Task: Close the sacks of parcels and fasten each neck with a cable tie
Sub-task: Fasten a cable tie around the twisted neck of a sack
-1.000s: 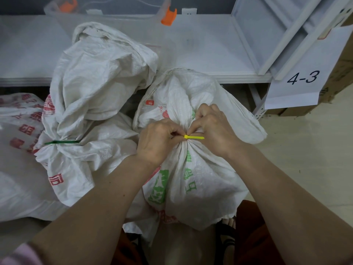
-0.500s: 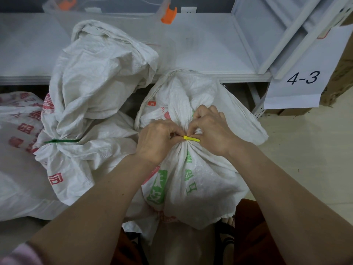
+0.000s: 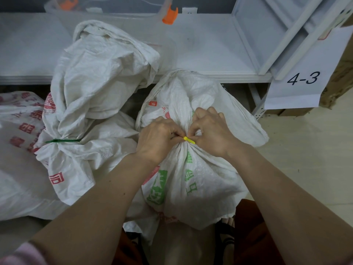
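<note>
A white woven sack with green print stands right in front of me, its neck gathered into tight folds. A yellow cable tie runs across that neck. My left hand and my right hand meet at the neck, fingers curled, each pinching the tie from its own side; only a short yellow stretch shows between them. To the left stands another white sack with red print, its neck bound by a green cable tie.
A third sack with red print lies at the far left. Behind the sacks runs a low white shelf carrying a clear plastic bin with orange clips. A paper label reading 4-3 hangs on the shelving at right, above pale floor.
The visible yellow piece of tie between my hands has grown shorter and tilted down to the right. Both hands stay pressed together at the sack's neck.
</note>
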### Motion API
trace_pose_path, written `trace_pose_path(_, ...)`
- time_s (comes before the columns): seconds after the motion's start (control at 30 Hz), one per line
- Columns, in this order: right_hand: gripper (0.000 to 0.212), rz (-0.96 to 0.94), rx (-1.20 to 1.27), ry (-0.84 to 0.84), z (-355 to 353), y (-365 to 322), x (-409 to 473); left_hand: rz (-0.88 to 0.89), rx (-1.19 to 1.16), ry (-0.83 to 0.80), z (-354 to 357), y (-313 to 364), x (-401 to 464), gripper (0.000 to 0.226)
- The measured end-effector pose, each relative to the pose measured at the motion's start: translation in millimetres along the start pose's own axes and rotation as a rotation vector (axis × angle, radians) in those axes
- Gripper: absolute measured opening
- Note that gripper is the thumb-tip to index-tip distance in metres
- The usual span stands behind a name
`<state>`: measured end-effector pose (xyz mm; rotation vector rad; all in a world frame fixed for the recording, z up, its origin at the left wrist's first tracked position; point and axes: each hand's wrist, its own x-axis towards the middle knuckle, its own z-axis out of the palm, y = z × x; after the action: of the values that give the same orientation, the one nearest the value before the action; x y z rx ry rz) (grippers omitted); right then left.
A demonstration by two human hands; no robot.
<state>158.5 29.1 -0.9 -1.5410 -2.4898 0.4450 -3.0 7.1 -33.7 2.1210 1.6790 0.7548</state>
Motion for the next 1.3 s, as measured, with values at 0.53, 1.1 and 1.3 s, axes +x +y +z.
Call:
trace_pose_path(0.53,0.003,-0.015,0.108,-0.025,-10.0,4.0,-3.9,0.051,0.021,0.010,-5.2,2.8,2.5,0.007)
trace_pose_path(1.1,0.010,0.021,0.271,-0.061,-12.2,-2.0,-2.2,-0.011,-0.122,0.007,-12.8,3.9,2.2,0.009)
trace_pose_path(1.3,0.012,0.060,0.449,-0.047,-11.5,-5.5,-0.6,-0.314,0.137,-0.057,-14.9,-5.7,1.6,0.019)
